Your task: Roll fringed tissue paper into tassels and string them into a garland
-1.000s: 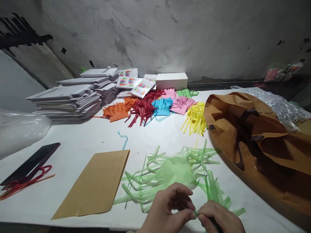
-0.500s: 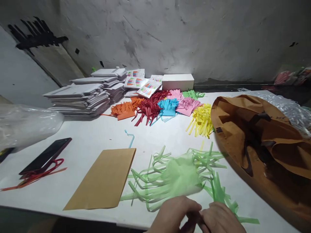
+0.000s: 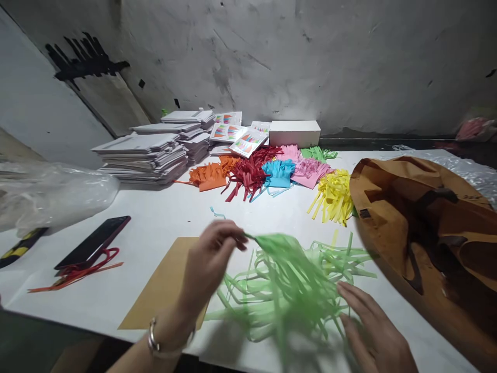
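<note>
My left hand (image 3: pixel 213 254), with a silver bangle on its wrist, pinches the twisted end of a green tissue paper tassel (image 3: pixel 293 274). The tassel's fringe fans out to the right and down, blurred by motion. My right hand (image 3: pixel 375 326) is at the fringe's right side, fingers stretched out with the thumb apart; whether it touches the strands I cannot tell. Beneath the tassel lies a fringed light green tissue sheet (image 3: pixel 248 316) on the white table. A brown card sheet (image 3: pixel 155 290) rests flat, partly covered by my left hand and forearm.
Behind stand orange (image 3: pixel 209 176), dark red (image 3: pixel 250 171), blue (image 3: pixel 278 173), pink (image 3: pixel 308 171) and yellow (image 3: pixel 334 194) tissue bundles. White stacks (image 3: pixel 143 160) and a white box (image 3: pixel 295 133) are at the back. A phone (image 3: pixel 95 241) lies left, a large brown bag (image 3: pixel 423 248) right.
My hands were together at the table's front edge. Now they are apart: my left hand has risen to the left with the green tassel, and my right hand has opened.
</note>
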A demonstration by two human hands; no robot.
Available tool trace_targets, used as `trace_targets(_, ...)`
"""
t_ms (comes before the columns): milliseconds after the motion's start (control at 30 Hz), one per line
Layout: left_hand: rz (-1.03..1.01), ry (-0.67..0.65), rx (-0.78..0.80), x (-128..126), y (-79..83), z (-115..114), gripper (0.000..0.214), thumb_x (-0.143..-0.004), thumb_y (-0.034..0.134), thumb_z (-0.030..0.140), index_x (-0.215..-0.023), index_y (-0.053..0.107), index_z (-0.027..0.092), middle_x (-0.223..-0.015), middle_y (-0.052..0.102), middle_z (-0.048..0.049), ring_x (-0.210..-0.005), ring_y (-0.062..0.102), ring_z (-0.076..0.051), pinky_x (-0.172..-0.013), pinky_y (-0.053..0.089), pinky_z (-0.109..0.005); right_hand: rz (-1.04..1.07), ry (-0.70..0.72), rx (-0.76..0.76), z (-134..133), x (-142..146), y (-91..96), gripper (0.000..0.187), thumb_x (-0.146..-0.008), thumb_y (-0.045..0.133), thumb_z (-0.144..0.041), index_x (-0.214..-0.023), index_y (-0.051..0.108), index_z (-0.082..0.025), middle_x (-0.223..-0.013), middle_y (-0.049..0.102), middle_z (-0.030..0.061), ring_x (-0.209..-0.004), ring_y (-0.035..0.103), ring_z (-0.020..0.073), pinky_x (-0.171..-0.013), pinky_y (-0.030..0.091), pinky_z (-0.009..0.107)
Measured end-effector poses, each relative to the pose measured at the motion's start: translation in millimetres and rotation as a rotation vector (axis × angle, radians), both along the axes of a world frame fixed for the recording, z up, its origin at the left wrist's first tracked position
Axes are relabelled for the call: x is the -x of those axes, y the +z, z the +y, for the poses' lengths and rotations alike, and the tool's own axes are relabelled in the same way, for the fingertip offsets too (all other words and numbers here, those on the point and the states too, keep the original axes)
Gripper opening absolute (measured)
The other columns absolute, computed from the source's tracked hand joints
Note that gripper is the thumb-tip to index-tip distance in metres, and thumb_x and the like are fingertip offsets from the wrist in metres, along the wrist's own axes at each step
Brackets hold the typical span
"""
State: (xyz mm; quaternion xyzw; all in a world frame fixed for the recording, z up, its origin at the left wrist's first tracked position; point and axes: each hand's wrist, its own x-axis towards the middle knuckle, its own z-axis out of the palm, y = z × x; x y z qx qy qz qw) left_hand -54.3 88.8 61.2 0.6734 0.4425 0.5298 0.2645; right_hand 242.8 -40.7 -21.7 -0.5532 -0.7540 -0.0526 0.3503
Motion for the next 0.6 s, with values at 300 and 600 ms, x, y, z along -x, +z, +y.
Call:
trace_targets(300, 0.502, 0.184, 0.062, 19.6, -31.8, 24.8, 0.041, -0.093, 0.055, 0.035, -0.129, 0.058, 0.015, -0.133, 0.055, -0.0168, -0.087, 0.069, -0.021, -0.082, 0.061, -0.043, -0.293, 0.177, -0.118, 46.4, 20.4, -29.5, 0.043, -0.087, 0.043, 0.001, -0.119, 0.069, -0.011, -0.130, 0.068, 0.0110, -0.128, 0.058, 0.0232, -0.112, 0.045, 0.039)
trace_targets(600, 0.938, -0.318, -0.365, -64.0, -110.8, -75.4, 0.040, -0.092, 0.049, 0.004, -0.129, 0.058, 0.013, -0.128, 0.071, -0.0101, -0.117, 0.066, -0.026, -0.100, 0.055, -0.041, -0.319, 0.225, -0.212, 18.6, 17.9, -28.2, 0.037, -0.087, 0.041, -0.001, -0.107, 0.069, -0.012, -0.108, 0.077, 0.0103, -0.111, 0.069, 0.0225, -0.120, 0.031, 0.046)
